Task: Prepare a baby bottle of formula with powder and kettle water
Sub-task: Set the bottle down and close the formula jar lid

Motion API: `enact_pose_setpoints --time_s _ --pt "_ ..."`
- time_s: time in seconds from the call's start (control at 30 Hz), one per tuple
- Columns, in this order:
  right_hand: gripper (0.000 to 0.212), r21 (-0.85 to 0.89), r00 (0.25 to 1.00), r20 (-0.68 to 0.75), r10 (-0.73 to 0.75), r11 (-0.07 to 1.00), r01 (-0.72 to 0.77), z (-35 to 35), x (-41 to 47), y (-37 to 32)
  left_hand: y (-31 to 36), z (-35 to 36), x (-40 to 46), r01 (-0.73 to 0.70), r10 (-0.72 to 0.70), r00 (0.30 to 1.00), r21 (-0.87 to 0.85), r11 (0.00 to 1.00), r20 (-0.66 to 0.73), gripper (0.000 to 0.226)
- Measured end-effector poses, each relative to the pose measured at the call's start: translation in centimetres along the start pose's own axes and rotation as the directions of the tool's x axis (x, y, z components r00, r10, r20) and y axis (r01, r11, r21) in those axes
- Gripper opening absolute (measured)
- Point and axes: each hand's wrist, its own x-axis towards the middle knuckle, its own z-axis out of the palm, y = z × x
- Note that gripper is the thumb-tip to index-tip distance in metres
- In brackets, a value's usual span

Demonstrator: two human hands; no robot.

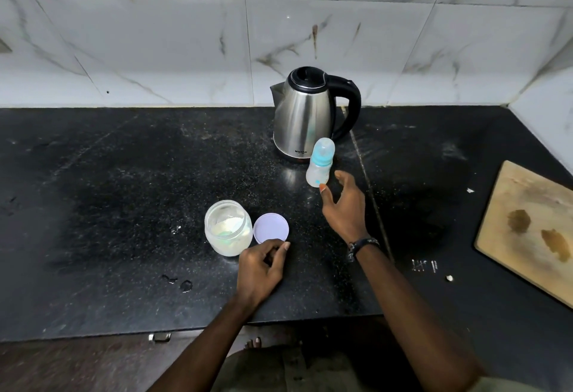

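Head view: right hand (342,205) spread open just short of the capped baby bottle (320,163); left hand (261,267) curled at the lid (270,227), grip unclear, beside the open powder jar (228,227).

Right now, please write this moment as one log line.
jar open | lid beside jar | left hand at lid | right hand near capped bottle

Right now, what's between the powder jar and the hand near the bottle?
In the head view, the round lid lies flat beside the powder jar; past it is bare black counter up to the right hand.
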Motion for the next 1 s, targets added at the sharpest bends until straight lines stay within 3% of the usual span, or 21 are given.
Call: enact_pose_setpoints --time_s 0.1,0.23,0.37,0.5,0.67,0.8,1.0 --pt "0.036 0.016 0.996 0.055 -0.073 0.997 0.073 0.1 -1.5 -0.8 -0.4 -1.1 -0.4 0.012 -0.012 0.999 0.001 1.000 -0.031 0.019" --pt "0.039 -0.025 0.949 0.267 -0.167 0.983 0.180 0.8 -3.1 -1.6 -0.8 -3.0 -1.2 0.014 -0.014 0.994 -0.002 1.000 -0.112 0.018" --pt "0.062 -0.117 0.836 0.516 -0.186 0.952 0.283 2.3 -4.0 -3.2 -1.1 -4.5 -1.7 0.019 -0.018 0.988 0.008 1.000 -0.154 0.015" --pt "0.084 -0.224 0.728 0.661 -0.182 0.878 0.423 4.0 -4.6 -4.8 -1.5 -5.9 -2.3 0.044 -0.040 0.984 0.015 0.999 -0.172 0.013" --pt "0.093 -0.325 0.700 0.701 -0.138 0.812 0.485 5.2 -5.3 -5.8 -1.2 -7.3 -2.6 0.083 -0.063 0.967 0.074 0.994 -0.248 0.020" --pt "0.086 -0.363 0.706 0.693 -0.143 0.777 0.514 5.4 -5.7 -5.8 -0.2 -8.2 -2.4 0.167 -0.125 0.938 0.107 0.980 -0.324 0.037" --pt "0.082 -0.311 0.756 0.645 -0.114 0.864 0.396 3.9 -5.2 -5.8 1.1 -8.8 -1.9 0.306 -0.261 0.901 0.081 0.949 -0.346 0.065"
